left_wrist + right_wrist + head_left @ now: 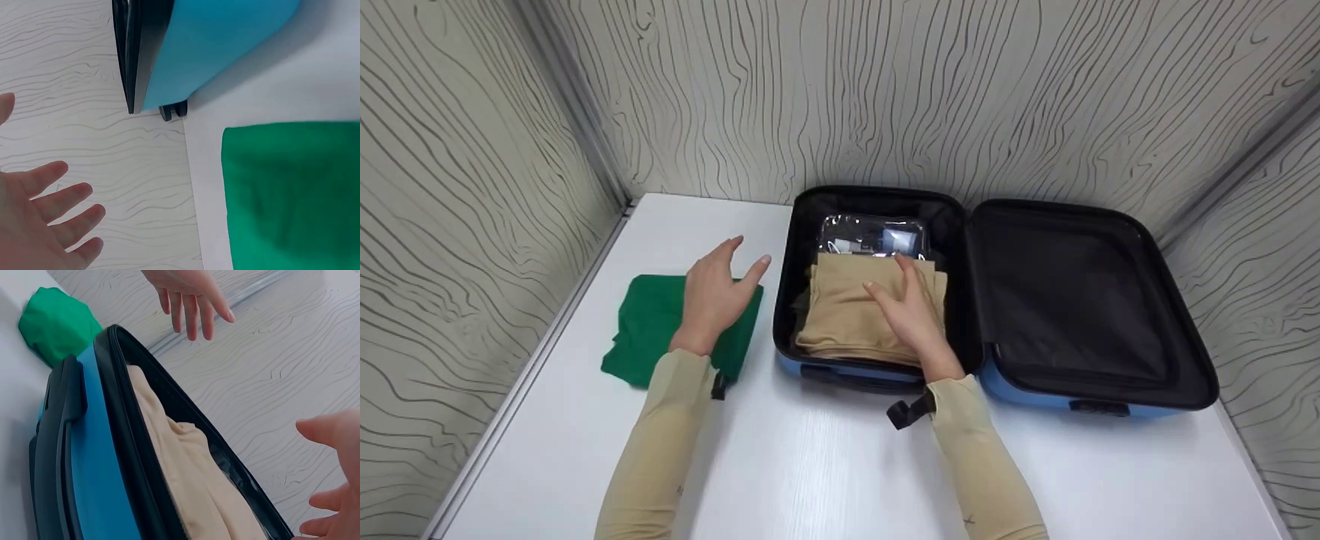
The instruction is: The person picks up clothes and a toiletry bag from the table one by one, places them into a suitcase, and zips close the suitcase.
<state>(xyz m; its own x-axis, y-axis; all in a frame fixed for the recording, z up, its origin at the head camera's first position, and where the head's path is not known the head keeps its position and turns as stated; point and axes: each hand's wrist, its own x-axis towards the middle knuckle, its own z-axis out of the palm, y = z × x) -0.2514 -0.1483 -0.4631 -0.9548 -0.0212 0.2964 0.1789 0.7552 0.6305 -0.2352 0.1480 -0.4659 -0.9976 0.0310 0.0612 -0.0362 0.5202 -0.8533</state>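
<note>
Folded beige clothing (847, 307) lies in the left half of an open blue suitcase (877, 379), in front of a clear zip pouch (840, 229). Over the beige cloth is my right hand (913, 311), fingers spread and holding nothing. My left hand (714, 296) hovers above a folded green cloth (649, 330) on the table, left of the suitcase; its fingers are extended with nothing in them. In the left wrist view the left hand (48, 219) is apart from the green cloth (292, 197). The right wrist view shows a gap between the right hand (337, 472) and the beige clothing (185, 467).
The suitcase lid (1065, 300), lined in black, lies opened flat to the right. A white table (810, 465) carries everything. Patterned wall panels (885, 97) stand close behind and at both sides. The suitcase's raised black rim (781, 300) lies between the two hands.
</note>
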